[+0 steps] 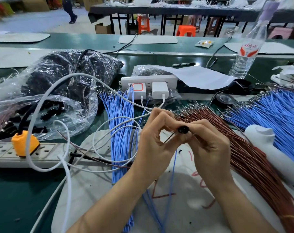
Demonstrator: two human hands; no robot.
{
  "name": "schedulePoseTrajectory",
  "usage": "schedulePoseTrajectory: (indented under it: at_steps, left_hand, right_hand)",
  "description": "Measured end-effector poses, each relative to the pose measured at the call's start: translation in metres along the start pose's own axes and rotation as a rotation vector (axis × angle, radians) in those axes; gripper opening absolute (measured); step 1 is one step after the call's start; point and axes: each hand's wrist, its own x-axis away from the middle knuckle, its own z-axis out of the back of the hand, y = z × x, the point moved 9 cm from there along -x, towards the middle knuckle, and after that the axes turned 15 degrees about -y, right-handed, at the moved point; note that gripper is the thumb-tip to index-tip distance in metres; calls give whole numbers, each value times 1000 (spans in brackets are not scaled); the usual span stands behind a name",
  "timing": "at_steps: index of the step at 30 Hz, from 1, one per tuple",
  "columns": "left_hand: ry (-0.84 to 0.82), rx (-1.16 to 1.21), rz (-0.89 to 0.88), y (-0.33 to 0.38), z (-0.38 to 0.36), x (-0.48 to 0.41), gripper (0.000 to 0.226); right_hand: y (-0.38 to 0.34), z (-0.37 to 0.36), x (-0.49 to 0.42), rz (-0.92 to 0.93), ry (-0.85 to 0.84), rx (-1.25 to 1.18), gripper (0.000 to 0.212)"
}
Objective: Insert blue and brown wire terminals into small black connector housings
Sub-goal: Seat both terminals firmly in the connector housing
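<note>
A small black connector housing (pixel 183 129) is pinched between the fingertips of both hands above a pale work mat (pixel 99 190). My left hand (pixel 155 145) holds a thin brown wire (pixel 169 137) that runs into the housing. My right hand (pixel 208 145) grips the housing's other side. A blue wire (pixel 173 174) hangs down from the hands. A brown wire bundle (pixel 240 152) fans out to the right. Blue wire bundles lie at centre (pixel 120 132) and far right (pixel 277 115).
Plastic bags of black housings (pixel 62 84) lie at left. A power strip with an orange plug (pixel 24 145) sits front left, a white strip with chargers (pixel 149 84) behind the hands, white cables looping between. A water bottle (pixel 249 52) and tape roll (pixel 224 98) stand right.
</note>
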Motion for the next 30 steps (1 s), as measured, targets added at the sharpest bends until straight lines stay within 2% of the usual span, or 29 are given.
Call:
schedulePoseTrajectory:
  at_steps: [3,7,12,17,23,30]
  left_hand:
    - [-11,72,0,-1,0,-1,35]
    - [23,31,8,-2,5,2,38]
    - [11,-24,15,-2,4,1,26]
    - [8,-33,28,-2,3,0,32]
    - [18,-35,19,-4,3,2,26]
    - [28,-31,35,-5,5,2,27]
  right_hand:
    - [1,0,0,-12,4,-55,16]
    - [9,-4,-1,-77,-16,-83,11]
    - [19,-11,0,-175,-41,-64,13]
    - [23,-11,2,-206,-53,-101,6]
    - [27,-13,3,-264,-23,-287,13]
    - [28,-17,2,-256,-57,-293,12]
